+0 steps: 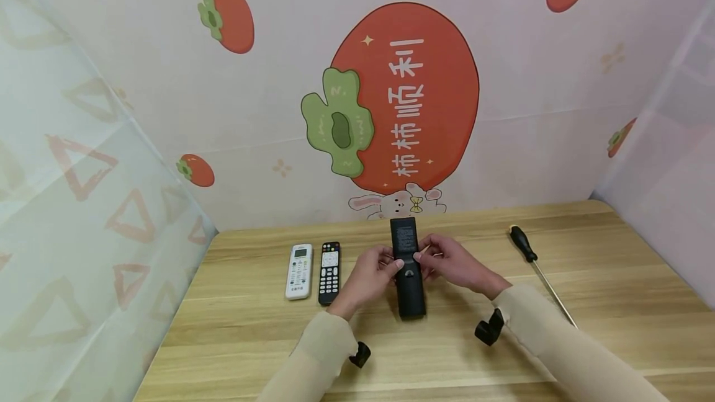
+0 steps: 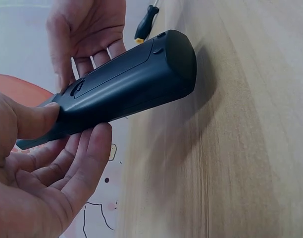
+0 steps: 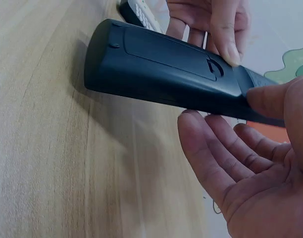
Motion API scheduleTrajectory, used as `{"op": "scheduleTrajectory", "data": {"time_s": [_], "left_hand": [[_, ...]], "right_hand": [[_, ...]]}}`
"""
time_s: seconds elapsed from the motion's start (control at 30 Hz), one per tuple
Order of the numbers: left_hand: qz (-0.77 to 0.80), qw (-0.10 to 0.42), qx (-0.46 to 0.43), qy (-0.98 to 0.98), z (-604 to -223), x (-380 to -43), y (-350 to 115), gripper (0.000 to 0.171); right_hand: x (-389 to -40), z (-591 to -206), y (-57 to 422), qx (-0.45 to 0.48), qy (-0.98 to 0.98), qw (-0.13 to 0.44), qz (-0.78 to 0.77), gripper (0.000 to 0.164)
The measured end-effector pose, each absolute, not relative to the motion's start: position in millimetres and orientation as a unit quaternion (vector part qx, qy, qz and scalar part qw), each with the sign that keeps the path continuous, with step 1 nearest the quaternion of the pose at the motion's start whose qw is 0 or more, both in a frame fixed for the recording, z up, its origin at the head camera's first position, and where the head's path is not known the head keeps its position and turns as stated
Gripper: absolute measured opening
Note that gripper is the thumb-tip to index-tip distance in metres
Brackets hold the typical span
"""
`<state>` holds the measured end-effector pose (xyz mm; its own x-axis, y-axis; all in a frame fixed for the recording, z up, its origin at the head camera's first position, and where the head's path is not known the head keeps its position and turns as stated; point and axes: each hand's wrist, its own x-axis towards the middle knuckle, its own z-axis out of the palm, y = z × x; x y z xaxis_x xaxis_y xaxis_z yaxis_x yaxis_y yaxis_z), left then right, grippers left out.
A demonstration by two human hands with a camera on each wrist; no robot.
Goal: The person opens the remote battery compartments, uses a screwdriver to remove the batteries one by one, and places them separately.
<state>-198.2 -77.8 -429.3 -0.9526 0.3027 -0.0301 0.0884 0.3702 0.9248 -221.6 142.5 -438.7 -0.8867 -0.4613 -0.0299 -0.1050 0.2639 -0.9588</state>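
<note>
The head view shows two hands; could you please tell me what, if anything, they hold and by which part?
The left hand and right hand hold the face-down remote by both sides, near its middle.

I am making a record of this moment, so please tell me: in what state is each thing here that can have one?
Held remote, back side up, raised off the table
Battery cover, appears closed
White remote, lying face up
Display, too small to read
Keypad remote, lying face up
Screwdriver, lying loose
Left hand, gripping the held remote
Right hand, gripping the held remote
</note>
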Motion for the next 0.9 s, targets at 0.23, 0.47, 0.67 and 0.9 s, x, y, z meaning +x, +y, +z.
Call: {"op": "scheduleTrajectory", "data": {"time_s": [0.23, 0.47, 0.67, 0.9], "left_hand": [[0.568, 0.108, 0.102, 0.810, -433, -208, -76, 0.031], [0.550, 0.110, 0.080, 0.824, -438, -216, -75, 0.036], [0.545, 0.122, 0.057, 0.828, -441, -220, -74, 0.038], [0.542, 0.122, 0.043, 0.830, -446, -223, -69, 0.035]], "right_hand": [[-223, -439, 139, -0.158, 0.781, 0.152, -0.584, 0.029], [-227, -440, 135, -0.132, 0.787, 0.147, -0.585, 0.030], [-230, -442, 132, -0.121, 0.796, 0.151, -0.573, 0.029], [-231, -445, 130, -0.114, 0.803, 0.153, -0.564, 0.031]]}}
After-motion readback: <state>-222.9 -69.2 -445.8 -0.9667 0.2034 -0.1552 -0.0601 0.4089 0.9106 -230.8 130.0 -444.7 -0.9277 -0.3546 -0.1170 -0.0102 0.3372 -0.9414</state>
